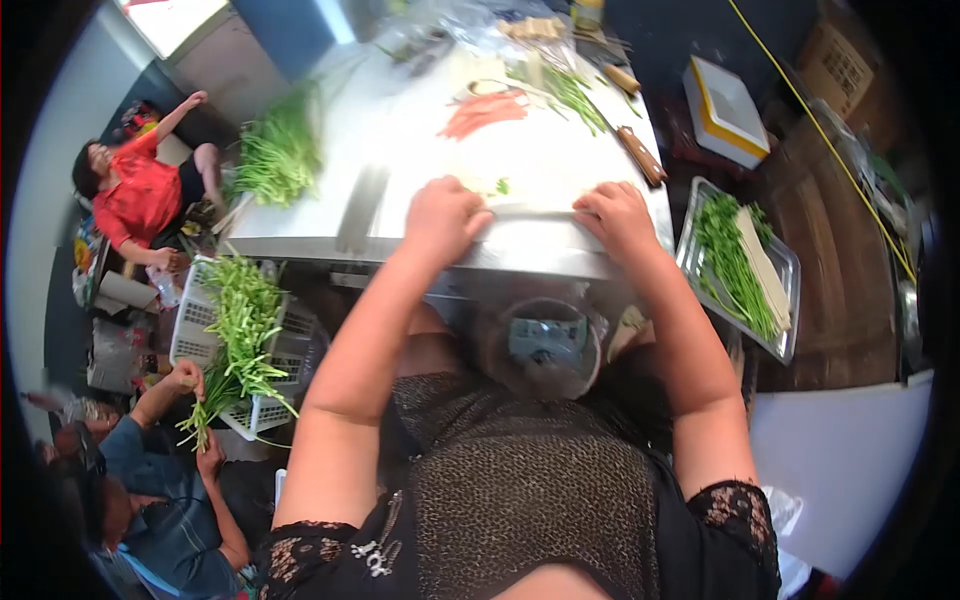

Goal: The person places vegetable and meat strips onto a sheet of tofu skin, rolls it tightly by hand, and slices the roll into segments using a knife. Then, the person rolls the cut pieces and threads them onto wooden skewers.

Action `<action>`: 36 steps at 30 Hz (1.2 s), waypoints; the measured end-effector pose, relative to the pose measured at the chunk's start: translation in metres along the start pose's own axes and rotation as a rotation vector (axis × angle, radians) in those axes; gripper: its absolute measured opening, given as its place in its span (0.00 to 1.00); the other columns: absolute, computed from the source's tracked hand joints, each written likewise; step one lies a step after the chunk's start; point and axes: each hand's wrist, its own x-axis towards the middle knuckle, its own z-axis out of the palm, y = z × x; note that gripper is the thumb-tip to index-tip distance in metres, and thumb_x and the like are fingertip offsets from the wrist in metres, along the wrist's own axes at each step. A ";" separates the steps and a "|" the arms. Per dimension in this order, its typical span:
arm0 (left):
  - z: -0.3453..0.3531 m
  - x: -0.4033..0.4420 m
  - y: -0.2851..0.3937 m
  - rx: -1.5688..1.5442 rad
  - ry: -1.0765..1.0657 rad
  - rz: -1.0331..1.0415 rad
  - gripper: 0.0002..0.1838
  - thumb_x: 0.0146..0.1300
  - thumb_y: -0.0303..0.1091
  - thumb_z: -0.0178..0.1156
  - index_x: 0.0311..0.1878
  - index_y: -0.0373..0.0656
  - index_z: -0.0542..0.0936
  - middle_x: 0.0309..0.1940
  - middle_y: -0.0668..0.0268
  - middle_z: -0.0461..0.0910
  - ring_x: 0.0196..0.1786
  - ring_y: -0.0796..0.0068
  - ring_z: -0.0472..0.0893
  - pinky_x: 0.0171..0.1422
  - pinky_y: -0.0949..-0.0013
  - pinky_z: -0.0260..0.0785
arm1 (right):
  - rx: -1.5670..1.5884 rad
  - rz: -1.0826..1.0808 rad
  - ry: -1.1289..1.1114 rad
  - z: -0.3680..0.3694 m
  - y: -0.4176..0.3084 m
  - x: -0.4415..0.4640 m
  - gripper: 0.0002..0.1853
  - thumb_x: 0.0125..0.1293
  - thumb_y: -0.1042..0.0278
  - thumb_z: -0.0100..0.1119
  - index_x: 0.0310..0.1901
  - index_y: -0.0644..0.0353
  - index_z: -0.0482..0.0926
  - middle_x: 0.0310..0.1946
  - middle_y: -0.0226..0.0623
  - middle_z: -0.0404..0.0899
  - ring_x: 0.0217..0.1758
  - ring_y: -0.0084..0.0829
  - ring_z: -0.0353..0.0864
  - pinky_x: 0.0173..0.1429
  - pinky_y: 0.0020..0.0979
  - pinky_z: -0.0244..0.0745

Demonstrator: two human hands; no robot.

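Note:
A pale, thin sheet (535, 192) lies at the near side of the white table, nearly lost in the glare, with small bits of green on it. My left hand (445, 218) has its fingers curled at the sheet's left end. At the right end, my right hand (615, 215) pinches the near edge between thumb and fingers. Beyond the hands lie pinkish strips (483, 115) and cut green stalks (575, 100). A knife with a wooden handle (640, 155) rests close to the table's right edge.
Leafy greens (278, 150) are heaped on the table's left. A metal tray (790, 340) holds herbs and a pale strip. Beneath the table is a bucket (495, 350). One person (150, 190) sits at left; another (170, 500) handles greens beside a white crate (190, 325).

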 end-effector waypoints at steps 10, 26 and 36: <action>-0.005 0.011 0.002 0.028 -0.067 0.027 0.05 0.52 0.36 0.70 0.29 0.48 0.85 0.35 0.62 0.81 0.44 0.57 0.80 0.51 0.55 0.73 | 0.016 0.011 -0.018 -0.006 -0.007 0.002 0.07 0.56 0.68 0.72 0.37 0.53 0.86 0.37 0.33 0.80 0.48 0.40 0.78 0.56 0.40 0.71; -0.004 0.025 -0.007 0.049 -0.222 0.122 0.04 0.44 0.35 0.65 0.25 0.50 0.86 0.33 0.61 0.81 0.42 0.54 0.81 0.48 0.54 0.76 | 0.010 -0.028 0.023 0.000 -0.001 -0.001 0.05 0.57 0.69 0.70 0.35 0.52 0.84 0.36 0.36 0.81 0.47 0.44 0.78 0.54 0.43 0.73; -0.041 0.019 -0.009 0.093 -0.302 0.041 0.14 0.52 0.44 0.72 0.36 0.46 0.84 0.37 0.58 0.81 0.46 0.54 0.80 0.52 0.56 0.73 | 0.020 -0.014 0.029 -0.003 -0.002 0.002 0.06 0.57 0.68 0.70 0.36 0.49 0.85 0.36 0.31 0.81 0.46 0.39 0.79 0.54 0.41 0.72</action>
